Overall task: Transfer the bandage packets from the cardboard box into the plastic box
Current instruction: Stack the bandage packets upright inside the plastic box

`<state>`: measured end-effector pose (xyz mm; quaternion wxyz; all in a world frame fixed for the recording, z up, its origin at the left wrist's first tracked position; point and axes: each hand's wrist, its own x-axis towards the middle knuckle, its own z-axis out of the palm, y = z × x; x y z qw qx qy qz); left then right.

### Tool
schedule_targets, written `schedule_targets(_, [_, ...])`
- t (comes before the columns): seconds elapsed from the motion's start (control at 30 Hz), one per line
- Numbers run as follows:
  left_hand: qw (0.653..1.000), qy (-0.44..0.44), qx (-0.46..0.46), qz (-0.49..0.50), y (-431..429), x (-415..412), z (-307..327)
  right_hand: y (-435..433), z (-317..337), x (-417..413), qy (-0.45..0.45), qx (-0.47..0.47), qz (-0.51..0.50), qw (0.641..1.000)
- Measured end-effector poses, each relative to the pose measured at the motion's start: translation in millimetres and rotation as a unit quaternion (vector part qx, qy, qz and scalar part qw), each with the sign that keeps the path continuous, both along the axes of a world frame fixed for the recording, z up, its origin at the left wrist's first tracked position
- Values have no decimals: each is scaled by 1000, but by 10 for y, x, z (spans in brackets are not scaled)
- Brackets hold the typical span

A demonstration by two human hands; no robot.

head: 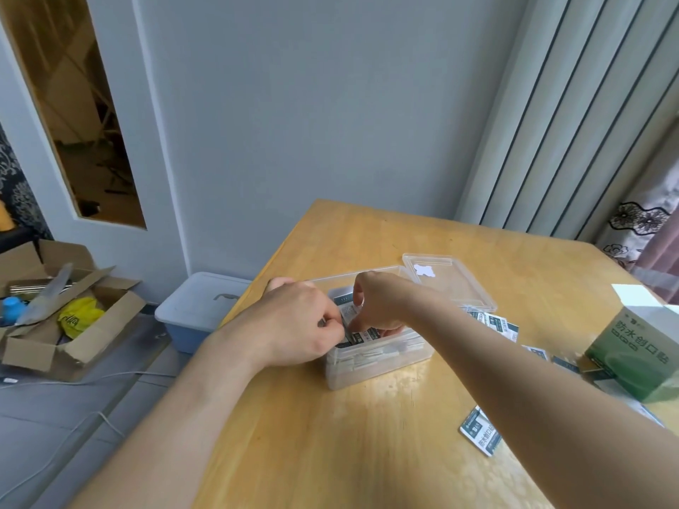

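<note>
the left hand (297, 321) and the right hand (382, 306) are brought together over the plastic box (378, 367). the fingers of both are curled onto a small bundle of bandage packets (353, 326), which is pinched from the left side and from the right. the bundle is held in the box's open top, tilted with its printed face up toward the camera and its long axis running roughly from the far wall to the near one. beneath it, more packets are seen through the clear near wall, laid flat in layers with their long edges along that wall. the box is set near the left edge of the wooden table (367, 464). its clear lid (452, 284) is laid flat just behind it, to the right. loose packets (496, 323) are scattered beside the right forearm. a single packet (479, 433) is laid flat nearer the camera, its long axis pointing roughly away. the green cardboard box (632, 358) is stood at the right edge, its white top flap opened.
</note>
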<state>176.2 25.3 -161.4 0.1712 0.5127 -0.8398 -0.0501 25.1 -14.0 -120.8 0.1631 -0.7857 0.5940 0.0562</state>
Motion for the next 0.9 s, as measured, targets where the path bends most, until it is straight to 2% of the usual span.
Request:
schedule_targets(0.33, [1000, 9, -23, -3, -14, 18, -33, 25, 21, 11, -42, -6, -6, 999])
schedule_targets(0.5, [1000, -15, -15, 2, -36, 16, -54, 29, -12, 4, -14, -63, 27, 998])
schedule_targets(0.67, [1000, -3, 0, -2, -25, 2, -63, 96, 5, 15, -10, -69, 43, 997])
schedule_targets(0.9, [1000, 19, -15, -4, 12, 9, -67, 79, 27, -26, -78, -50, -4, 996])
